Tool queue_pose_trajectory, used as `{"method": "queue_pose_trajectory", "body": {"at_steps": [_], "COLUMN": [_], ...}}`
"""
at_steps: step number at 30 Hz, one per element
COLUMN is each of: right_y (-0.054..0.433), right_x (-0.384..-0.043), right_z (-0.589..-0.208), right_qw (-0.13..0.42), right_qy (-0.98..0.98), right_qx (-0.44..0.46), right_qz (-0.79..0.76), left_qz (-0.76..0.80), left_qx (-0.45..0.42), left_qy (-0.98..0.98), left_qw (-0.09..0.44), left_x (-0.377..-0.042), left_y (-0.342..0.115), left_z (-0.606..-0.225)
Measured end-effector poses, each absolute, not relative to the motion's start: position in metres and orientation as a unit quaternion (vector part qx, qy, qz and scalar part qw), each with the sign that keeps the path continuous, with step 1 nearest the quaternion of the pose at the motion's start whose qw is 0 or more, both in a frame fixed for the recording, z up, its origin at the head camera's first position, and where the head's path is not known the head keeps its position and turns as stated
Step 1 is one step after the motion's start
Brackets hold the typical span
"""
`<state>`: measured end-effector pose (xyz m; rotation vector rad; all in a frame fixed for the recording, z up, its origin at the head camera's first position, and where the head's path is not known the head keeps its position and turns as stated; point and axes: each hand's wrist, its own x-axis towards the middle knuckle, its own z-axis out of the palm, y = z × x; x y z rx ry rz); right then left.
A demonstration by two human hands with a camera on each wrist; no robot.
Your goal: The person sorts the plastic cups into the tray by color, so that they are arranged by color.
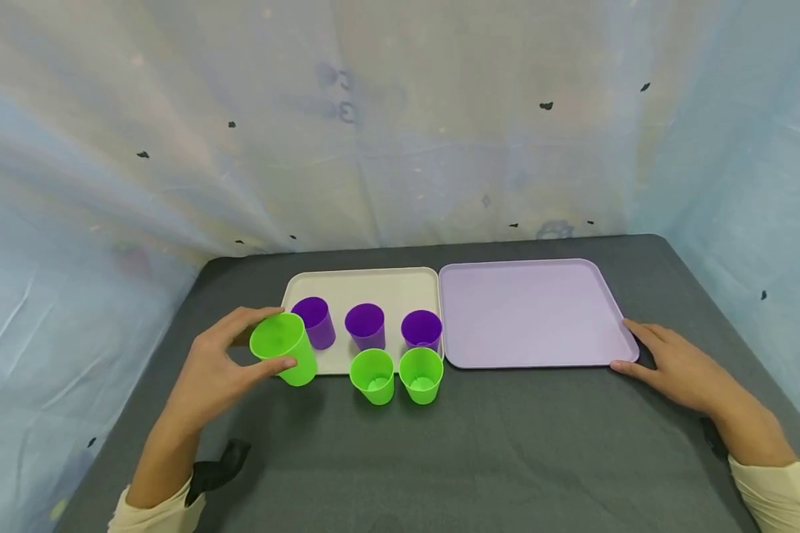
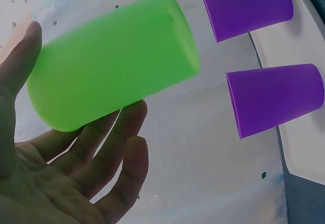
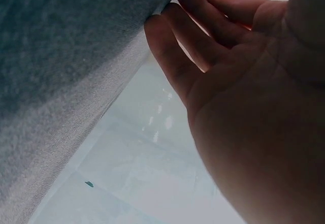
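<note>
My left hand (image 1: 210, 374) holds a bright green cup (image 1: 298, 359) by its rim end, thumb on one side and fingers on the other. This cup is off the table, in front of the cream tray's left end; in the left wrist view the green cup (image 2: 117, 64) fills the middle. Three purple cups (image 1: 365, 326) stand in a row on the cream tray (image 1: 367, 283). Two more green cups (image 1: 373, 377) stand on the table at that tray's front edge. With its fingertips, my right hand (image 1: 683, 370) touches the near right corner of a lilac tray (image 1: 527, 311).
Side by side, the two trays lie toward the back of a table with a dark grey cloth (image 1: 480, 459). A pale sheet (image 1: 400, 126) hangs behind the table and along both sides. A black strap (image 1: 218, 470) is at my left wrist.
</note>
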<state>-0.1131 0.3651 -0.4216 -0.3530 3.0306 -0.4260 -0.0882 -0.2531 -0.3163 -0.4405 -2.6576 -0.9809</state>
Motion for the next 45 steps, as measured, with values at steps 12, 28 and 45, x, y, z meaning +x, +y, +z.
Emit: {"method": "queue_pose_trajectory", "body": {"at_steps": [12, 28, 45], "right_y": [0.371, 0.370, 0.368], "right_x": [-0.108, -0.106, -0.106], "right_z": [-0.424, -0.428, -0.426], "right_qw": [0.032, 0.030, 0.037], "right_qy": [0.983, 0.984, 0.984], "right_qx": [-0.106, -0.107, -0.108], "right_qz": [-0.146, -0.143, -0.134], "left_qz": [-0.337, -0.403, -0.414], "left_qx": [-0.140, -0.217, -0.257], "left_qy": [-0.923, -0.877, -0.872], "left_qw": [0.122, 0.143, 0.039], "left_x": [-0.086, -0.094, -0.108], "left_y": [-0.231, -0.164, -0.087], "left_z": [-0.306, -0.301, -0.285]}}
